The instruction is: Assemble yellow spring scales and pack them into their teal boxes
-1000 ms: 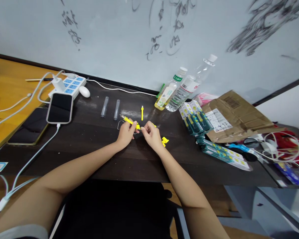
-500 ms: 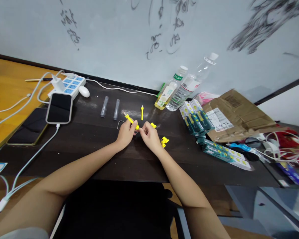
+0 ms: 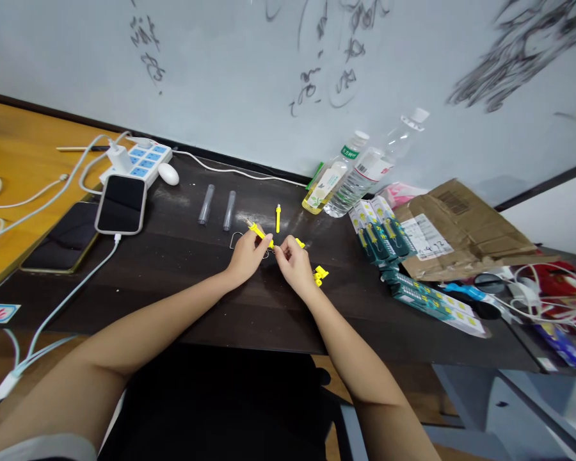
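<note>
My left hand [image 3: 247, 258] is closed around a slim yellow plastic rod [image 3: 260, 233], which slants with its thin metal tip up and to the left. At the rod's lower end, the fingers of my right hand [image 3: 293, 261] are pinched together; what lies between them is hidden. Thin bent wire shows on the table beside my left hand. Behind the hands lies a second, shorter yellow rod [image 3: 278, 219]. Small yellow plastic parts [image 3: 320, 275] lie to the right of my right hand, and another yellow piece [image 3: 300, 243] peeks out behind it. Two clear tubes [image 3: 229, 210] lie further left.
Two bottles [image 3: 333, 176] stand against the whiteboard. Printed boxes [image 3: 379, 230] and a torn cardboard package [image 3: 461, 230] occupy the right side. At left are a phone [image 3: 121, 205] on a cable, a darker phone [image 3: 60, 238] and a power strip [image 3: 148, 160].
The whole view has shifted slightly as the head moved. Both hands stay together at the yellow rod, with little visible change in grip.
</note>
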A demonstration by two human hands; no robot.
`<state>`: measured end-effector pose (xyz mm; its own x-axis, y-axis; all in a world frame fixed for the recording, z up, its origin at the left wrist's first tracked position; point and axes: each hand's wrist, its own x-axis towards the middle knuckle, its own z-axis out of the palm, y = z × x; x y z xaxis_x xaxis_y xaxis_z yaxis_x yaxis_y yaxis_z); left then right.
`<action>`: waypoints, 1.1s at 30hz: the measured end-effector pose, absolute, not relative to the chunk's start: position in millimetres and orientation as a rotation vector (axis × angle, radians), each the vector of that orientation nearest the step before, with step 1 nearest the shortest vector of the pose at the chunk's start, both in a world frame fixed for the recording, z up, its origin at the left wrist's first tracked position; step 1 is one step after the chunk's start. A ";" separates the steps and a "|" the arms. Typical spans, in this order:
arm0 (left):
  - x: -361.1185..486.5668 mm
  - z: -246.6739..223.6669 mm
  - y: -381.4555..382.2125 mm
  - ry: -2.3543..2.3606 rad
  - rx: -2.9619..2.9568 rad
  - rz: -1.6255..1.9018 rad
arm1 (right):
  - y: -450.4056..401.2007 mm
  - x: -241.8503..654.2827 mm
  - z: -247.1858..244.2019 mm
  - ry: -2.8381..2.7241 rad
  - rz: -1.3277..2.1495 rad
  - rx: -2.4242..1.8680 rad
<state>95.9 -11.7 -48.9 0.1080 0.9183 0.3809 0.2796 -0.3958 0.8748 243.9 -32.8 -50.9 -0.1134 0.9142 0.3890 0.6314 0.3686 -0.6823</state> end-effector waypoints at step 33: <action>95.6 -48.3 -4.4 0.901 1.460 1.180 | -37.4 241.7 -49.0 -1.950 0.442 -1.233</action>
<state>95.6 -4.4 -48.3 0.2428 0.9461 0.2143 -0.0421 -0.2104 0.9767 241.7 -37.4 -49.0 -0.2335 0.8755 0.4230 0.6078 0.4710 -0.6394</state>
